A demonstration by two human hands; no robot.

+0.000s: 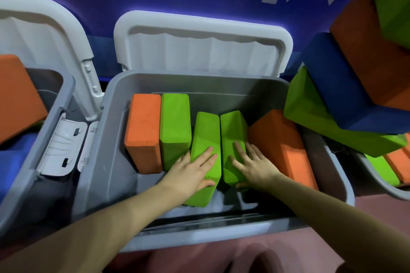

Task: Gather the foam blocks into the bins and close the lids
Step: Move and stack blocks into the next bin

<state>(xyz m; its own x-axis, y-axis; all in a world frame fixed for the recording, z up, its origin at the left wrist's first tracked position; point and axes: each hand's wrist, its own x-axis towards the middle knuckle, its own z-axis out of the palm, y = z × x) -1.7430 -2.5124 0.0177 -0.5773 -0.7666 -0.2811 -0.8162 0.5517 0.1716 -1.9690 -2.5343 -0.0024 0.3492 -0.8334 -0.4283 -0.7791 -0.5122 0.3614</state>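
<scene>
Grey middle bin [115,139]: centre frame, lid [199,35] open and standing behind.
Blocks inside: orange block [143,133], green block [175,126], two tilted green blocks, orange block at right [281,146].
Left hand [190,173]: fingers flat on left tilted green block [205,131], thumb at its end, maybe gripping.
Right hand [253,166]: same on right tilted green block [233,126].
Right edge: piled blocks [346,99] over another bin.
Left edge: second open bin [44,131].
</scene>
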